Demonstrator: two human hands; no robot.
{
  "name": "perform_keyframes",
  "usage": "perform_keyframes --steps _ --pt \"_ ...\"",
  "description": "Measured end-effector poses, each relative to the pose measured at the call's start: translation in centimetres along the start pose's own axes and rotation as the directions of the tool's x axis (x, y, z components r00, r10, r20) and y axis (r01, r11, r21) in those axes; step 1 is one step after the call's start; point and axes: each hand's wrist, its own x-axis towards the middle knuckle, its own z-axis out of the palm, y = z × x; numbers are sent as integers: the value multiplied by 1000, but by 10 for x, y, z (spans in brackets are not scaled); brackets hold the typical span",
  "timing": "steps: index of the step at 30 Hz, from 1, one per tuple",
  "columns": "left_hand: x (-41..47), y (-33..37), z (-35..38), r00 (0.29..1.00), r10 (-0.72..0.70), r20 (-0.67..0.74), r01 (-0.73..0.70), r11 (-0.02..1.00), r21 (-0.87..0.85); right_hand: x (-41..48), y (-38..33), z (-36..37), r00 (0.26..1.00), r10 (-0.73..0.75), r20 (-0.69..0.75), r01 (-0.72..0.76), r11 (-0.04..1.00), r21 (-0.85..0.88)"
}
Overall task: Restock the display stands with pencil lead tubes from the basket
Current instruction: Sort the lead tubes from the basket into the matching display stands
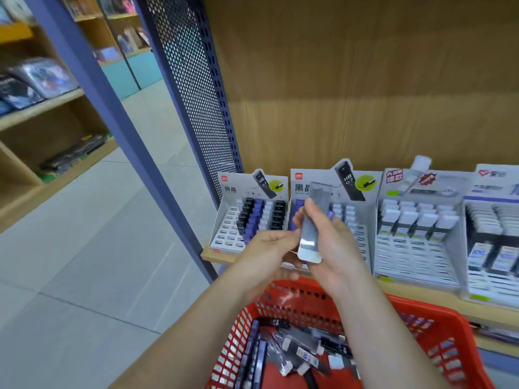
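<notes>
Fig.: R hand (335, 244) pinches grey lead tube (311, 231), white cap down, above red basket (242, 339) holding spare tubes (304, 355), before 2nd display stand (361, 237). L hand (268, 248) curled beside tube's lower end; can't tell if gripping.

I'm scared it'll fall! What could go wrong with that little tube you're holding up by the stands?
The tube could slip from the right hand into the red basket. Also, the display stands look alike, so it might land in the wrong one.
</notes>
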Motion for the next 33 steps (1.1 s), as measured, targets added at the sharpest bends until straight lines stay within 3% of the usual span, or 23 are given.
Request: perform_keyframes --steps 6,10,15,19,23,26,30,33 --pt "-14 10 9 999 0 33 5 990 -144 -14 -10 -7 997 -58 50 58 998 -4" --pt "-13 15 12 996 49 -81 -57 994 -94 -10 -15 -15 981 -195 -17 195 980 -31" --pt "-10 21 0 974 118 -192 -136 987 -82 -7 -32 -38 973 -198 -122 202 979 23" --pt "-10 16 2 983 99 -156 -116 988 -107 -9 -28 -39 990 -134 52 140 981 -135" --pt "-7 2 2 991 72 -111 -64 995 79 -6 -14 -34 992 -101 77 116 967 -227" --pt "-8 0 -10 989 87 -116 -88 996 -1 -6 -11 -38 990 12 137 17 977 -213" --pt "-12 -5 -26 995 86 48 -82 994 -70 -9 4 -38 937 233 262 -212 972 -106" --pt "-14 -10 -37 993 100 64 -94 992 -89 -9 19 -33 897 311 314 -318 948 -30"
